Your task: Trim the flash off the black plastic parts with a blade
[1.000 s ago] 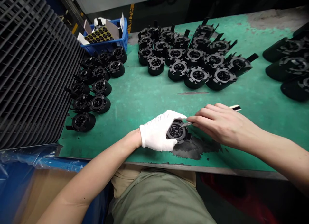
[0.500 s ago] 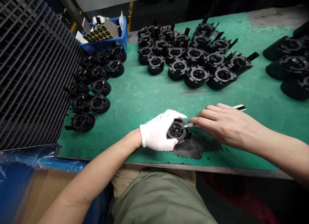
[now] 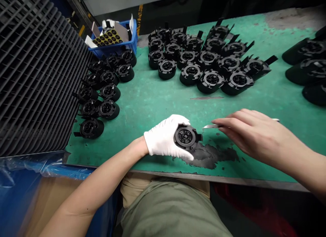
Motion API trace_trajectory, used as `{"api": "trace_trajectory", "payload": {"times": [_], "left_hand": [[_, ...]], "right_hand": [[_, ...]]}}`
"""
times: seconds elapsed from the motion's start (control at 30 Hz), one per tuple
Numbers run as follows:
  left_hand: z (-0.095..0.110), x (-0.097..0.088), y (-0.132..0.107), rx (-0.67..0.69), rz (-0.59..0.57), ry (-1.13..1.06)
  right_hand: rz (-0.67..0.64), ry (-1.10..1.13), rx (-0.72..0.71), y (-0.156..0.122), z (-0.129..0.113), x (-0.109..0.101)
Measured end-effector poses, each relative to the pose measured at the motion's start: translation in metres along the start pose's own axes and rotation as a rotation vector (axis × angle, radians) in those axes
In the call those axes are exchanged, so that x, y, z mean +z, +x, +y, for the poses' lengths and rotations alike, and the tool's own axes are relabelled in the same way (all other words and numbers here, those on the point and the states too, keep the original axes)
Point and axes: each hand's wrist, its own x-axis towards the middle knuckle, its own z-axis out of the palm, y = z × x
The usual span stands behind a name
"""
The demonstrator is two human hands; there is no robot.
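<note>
My left hand point(image 3: 165, 136), in a white glove, curves its fingers and thumb round a round black plastic part point(image 3: 186, 136) with a ringed, recessed top. A short tab on this part points right. To the right, my bare right hand point(image 3: 251, 128) is closed on a slim craft knife point(image 3: 211, 126). The knife's pointed metal tip faces left, a little apart from the black part. Most of its handle is hidden by my fingers.
Several similar black parts point(image 3: 211, 80) stand grouped at the back of the green table point(image 3: 152, 97); more stand at left and far right. A blue bin point(image 3: 132, 43) holds a sheet of round stickers point(image 3: 108, 38). A dark slatted rack point(image 3: 38, 77) rises at left.
My right hand has drawn the knife back to the right, off the black part's top. My left fingers have opened slightly round the part, which is tilted a little differently.
</note>
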Motion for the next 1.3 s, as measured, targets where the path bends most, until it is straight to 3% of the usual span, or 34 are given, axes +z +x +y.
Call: {"api": "trace_trajectory", "payload": {"times": [0.13, 0.3, 0.4, 0.6, 1.03, 1.3], "left_hand": [[-0.002, -0.005, -0.034, -0.082, 0.169, 0.157], [0.013, -0.014, -0.074, -0.212, 0.221, 0.338], [0.011, -0.015, -0.064, -0.102, 0.234, 0.324], [-0.008, -0.010, -0.027, -0.001, 0.052, 0.175], [-0.012, -0.013, -0.026, 0.001, 0.035, 0.123], [-0.015, -0.008, -0.027, 0.044, 0.055, 0.123]], "right_hand": [[0.032, 0.135, 0.130, -0.012, -0.045, 0.006], [0.040, 0.228, 0.162, -0.012, -0.076, 0.032], [-0.001, 0.157, 0.143, -0.004, -0.071, 0.037], [-0.009, 0.016, -0.016, 0.011, -0.055, 0.034], [0.021, 0.076, -0.012, 0.016, -0.058, 0.032], [0.013, -0.006, -0.069, 0.019, -0.056, 0.029]]}}
